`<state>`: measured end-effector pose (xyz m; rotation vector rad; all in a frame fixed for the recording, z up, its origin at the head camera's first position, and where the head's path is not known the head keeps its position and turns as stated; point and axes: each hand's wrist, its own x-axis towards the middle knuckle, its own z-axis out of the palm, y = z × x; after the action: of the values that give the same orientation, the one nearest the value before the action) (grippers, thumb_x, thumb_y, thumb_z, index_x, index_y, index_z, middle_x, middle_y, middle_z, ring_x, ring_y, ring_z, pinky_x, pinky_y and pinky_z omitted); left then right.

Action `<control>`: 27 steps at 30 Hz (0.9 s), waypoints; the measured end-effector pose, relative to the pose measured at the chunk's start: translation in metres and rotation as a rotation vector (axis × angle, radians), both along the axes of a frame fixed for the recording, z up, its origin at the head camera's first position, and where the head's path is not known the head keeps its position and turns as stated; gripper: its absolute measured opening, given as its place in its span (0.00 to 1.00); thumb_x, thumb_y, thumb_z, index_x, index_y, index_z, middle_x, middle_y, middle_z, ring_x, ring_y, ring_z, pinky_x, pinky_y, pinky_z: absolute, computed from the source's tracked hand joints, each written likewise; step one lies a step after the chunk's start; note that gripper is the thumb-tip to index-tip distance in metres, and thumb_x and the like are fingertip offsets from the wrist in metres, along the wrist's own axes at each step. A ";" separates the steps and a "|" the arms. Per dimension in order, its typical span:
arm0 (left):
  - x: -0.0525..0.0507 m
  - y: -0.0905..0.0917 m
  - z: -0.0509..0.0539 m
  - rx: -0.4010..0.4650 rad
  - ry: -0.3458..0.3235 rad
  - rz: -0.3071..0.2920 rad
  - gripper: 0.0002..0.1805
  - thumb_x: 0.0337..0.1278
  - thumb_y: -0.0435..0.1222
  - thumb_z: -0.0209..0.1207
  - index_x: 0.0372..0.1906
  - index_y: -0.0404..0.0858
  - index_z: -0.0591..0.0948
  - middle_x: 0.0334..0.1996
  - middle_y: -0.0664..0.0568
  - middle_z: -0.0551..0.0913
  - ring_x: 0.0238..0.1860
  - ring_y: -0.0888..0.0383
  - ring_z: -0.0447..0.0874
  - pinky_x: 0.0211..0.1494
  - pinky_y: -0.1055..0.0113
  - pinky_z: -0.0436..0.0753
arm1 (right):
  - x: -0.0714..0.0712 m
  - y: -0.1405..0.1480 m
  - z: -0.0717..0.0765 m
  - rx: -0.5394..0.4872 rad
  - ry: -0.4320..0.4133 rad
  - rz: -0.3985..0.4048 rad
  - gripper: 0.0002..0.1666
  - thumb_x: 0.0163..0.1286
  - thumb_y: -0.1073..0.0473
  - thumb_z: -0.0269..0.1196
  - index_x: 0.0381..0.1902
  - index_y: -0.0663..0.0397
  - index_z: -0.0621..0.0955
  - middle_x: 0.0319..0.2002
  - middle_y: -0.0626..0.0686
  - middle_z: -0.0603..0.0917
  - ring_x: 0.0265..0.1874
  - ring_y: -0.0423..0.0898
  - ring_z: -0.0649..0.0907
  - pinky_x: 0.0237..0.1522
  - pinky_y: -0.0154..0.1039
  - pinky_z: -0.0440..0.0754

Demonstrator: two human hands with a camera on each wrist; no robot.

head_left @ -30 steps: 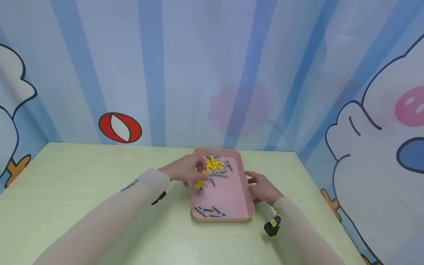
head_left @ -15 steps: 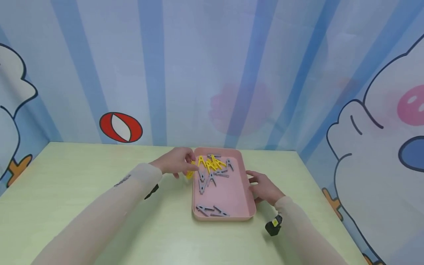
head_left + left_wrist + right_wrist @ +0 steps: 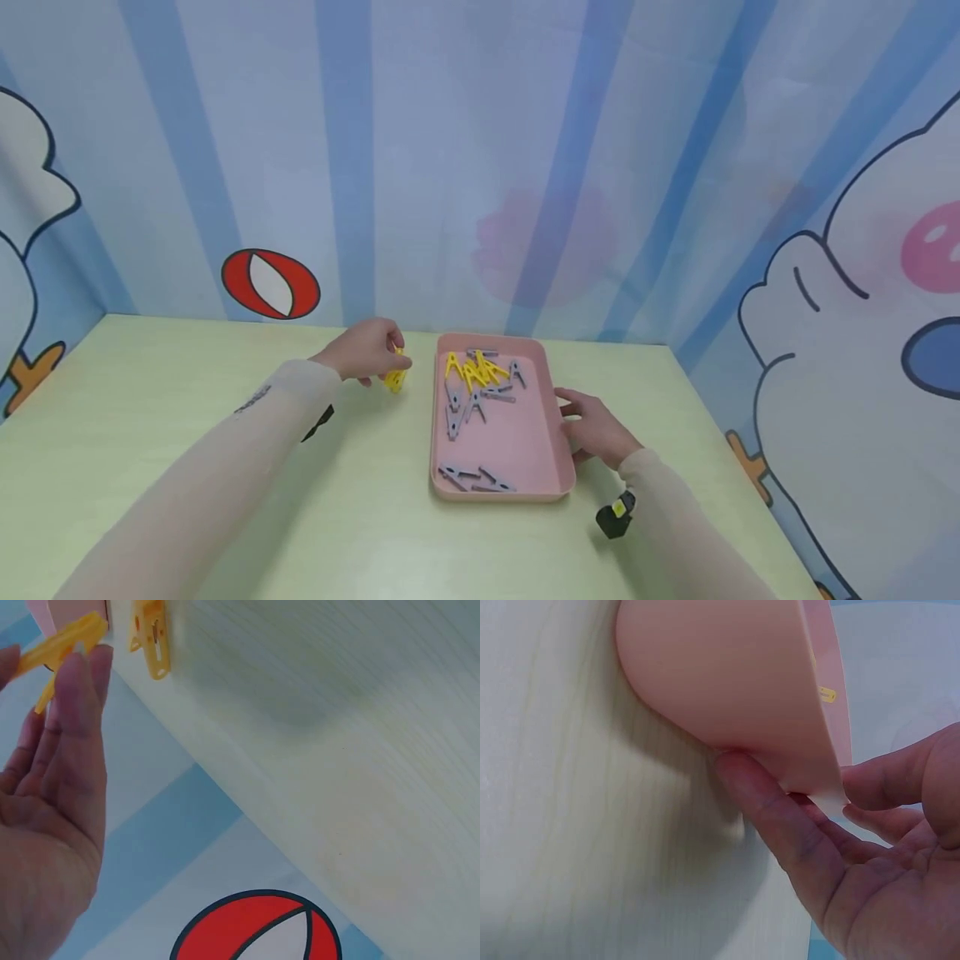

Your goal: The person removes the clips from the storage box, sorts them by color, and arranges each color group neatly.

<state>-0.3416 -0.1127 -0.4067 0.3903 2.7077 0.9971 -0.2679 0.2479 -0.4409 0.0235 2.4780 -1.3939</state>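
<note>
Yellow plastic shows at the fingertips of the left hand [image 3: 363,350]: it pinches one clip [image 3: 84,630] between the thumb and the finger, so this grip is narrow and not vacant. Half a second ago this hand was at the left rim of the tray [image 3: 528,442], and one second ago it was over the inside; now it is away from the tray, on its left side, above the table [image 3: 112,400]. Near the held clip, a second clip [image 3: 152,637] of the same colour shows in the left wrist view, apart from the fingers; I cannot tell whether it lies on the table or hangs. The right hand [image 3: 596,425] has stayed at the right side of the tray, its fingers loosely spread and touching the wall from outside, which seems to keep the tray steady. In the tray remain several yellow clips [image 3: 480,367], crowded together toward the far end, and grey clips [image 3: 476,405], which lie partly beside them and partly at the near end. For the work in hand, I judge this change to mean that the lifting out of the held clip is complete, while its release is not yet done.
</note>
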 end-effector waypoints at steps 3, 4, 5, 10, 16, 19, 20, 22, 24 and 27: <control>-0.003 -0.005 -0.002 -0.053 0.018 0.035 0.19 0.60 0.42 0.65 0.48 0.34 0.76 0.30 0.48 0.82 0.30 0.48 0.83 0.25 0.62 0.82 | 0.000 -0.001 -0.001 0.004 0.000 0.002 0.38 0.69 0.71 0.52 0.76 0.56 0.60 0.63 0.68 0.71 0.45 0.56 0.84 0.31 0.50 0.85; -0.004 -0.007 -0.003 -0.073 0.028 0.048 0.19 0.60 0.43 0.65 0.47 0.34 0.76 0.30 0.48 0.81 0.29 0.49 0.83 0.25 0.63 0.82 | 0.001 -0.001 -0.001 0.006 0.001 0.005 0.38 0.69 0.71 0.52 0.76 0.56 0.60 0.64 0.68 0.71 0.46 0.56 0.84 0.31 0.50 0.85; -0.005 -0.008 -0.004 -0.094 0.040 0.058 0.18 0.60 0.43 0.64 0.46 0.34 0.76 0.29 0.49 0.81 0.27 0.50 0.83 0.25 0.63 0.81 | 0.001 -0.001 -0.001 0.009 0.002 0.006 0.38 0.69 0.71 0.52 0.76 0.56 0.60 0.64 0.68 0.71 0.46 0.56 0.84 0.31 0.50 0.85; -0.008 -0.013 -0.004 -0.167 0.088 0.108 0.12 0.58 0.40 0.61 0.26 0.37 0.76 0.17 0.52 0.75 0.16 0.54 0.77 0.20 0.64 0.76 | 0.001 0.000 0.001 0.008 0.011 0.014 0.37 0.70 0.70 0.52 0.76 0.57 0.59 0.64 0.69 0.71 0.46 0.57 0.84 0.31 0.51 0.85; -0.008 -0.017 -0.002 -0.245 0.061 0.197 0.14 0.54 0.38 0.60 0.18 0.39 0.73 0.13 0.53 0.69 0.14 0.55 0.70 0.19 0.65 0.69 | 0.001 0.001 0.000 0.011 0.008 0.023 0.37 0.70 0.70 0.51 0.77 0.58 0.59 0.64 0.70 0.70 0.45 0.57 0.84 0.30 0.51 0.85; -0.009 -0.019 -0.001 -0.270 0.032 0.240 0.11 0.54 0.38 0.64 0.29 0.35 0.76 0.20 0.49 0.75 0.19 0.53 0.75 0.22 0.64 0.72 | 0.001 0.001 -0.001 0.010 0.005 0.017 0.37 0.70 0.70 0.52 0.77 0.58 0.59 0.64 0.70 0.70 0.46 0.57 0.84 0.31 0.51 0.85; -0.009 -0.020 -0.001 -0.277 0.020 0.250 0.12 0.54 0.38 0.65 0.31 0.34 0.77 0.22 0.47 0.77 0.19 0.52 0.76 0.23 0.63 0.74 | 0.001 0.001 -0.001 0.010 0.004 0.016 0.37 0.70 0.69 0.52 0.77 0.57 0.59 0.64 0.70 0.70 0.46 0.57 0.84 0.31 0.51 0.85; -0.010 -0.021 -0.001 -0.293 0.011 0.262 0.14 0.53 0.39 0.67 0.35 0.32 0.78 0.25 0.46 0.80 0.21 0.51 0.79 0.25 0.63 0.77 | 0.002 0.000 0.000 0.008 0.005 0.017 0.37 0.70 0.69 0.52 0.77 0.57 0.59 0.64 0.70 0.70 0.46 0.57 0.84 0.31 0.51 0.85; -0.012 -0.023 -0.002 -0.305 0.007 0.266 0.15 0.53 0.39 0.67 0.36 0.32 0.79 0.26 0.45 0.81 0.20 0.51 0.80 0.25 0.63 0.78 | 0.002 -0.001 0.000 0.006 0.007 0.017 0.37 0.71 0.69 0.52 0.77 0.57 0.59 0.65 0.69 0.70 0.46 0.57 0.84 0.31 0.51 0.85; -0.013 -0.024 -0.005 -0.318 0.006 0.272 0.14 0.53 0.40 0.67 0.34 0.31 0.79 0.24 0.46 0.80 0.20 0.51 0.80 0.25 0.63 0.78 | 0.002 -0.001 0.000 0.003 0.006 0.021 0.37 0.71 0.69 0.52 0.77 0.57 0.59 0.65 0.69 0.70 0.46 0.57 0.84 0.31 0.51 0.85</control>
<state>-0.3547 -0.1371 -0.4119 -0.0344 2.9109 0.6027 -0.2661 0.2473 -0.4404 -0.0060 2.4780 -1.3837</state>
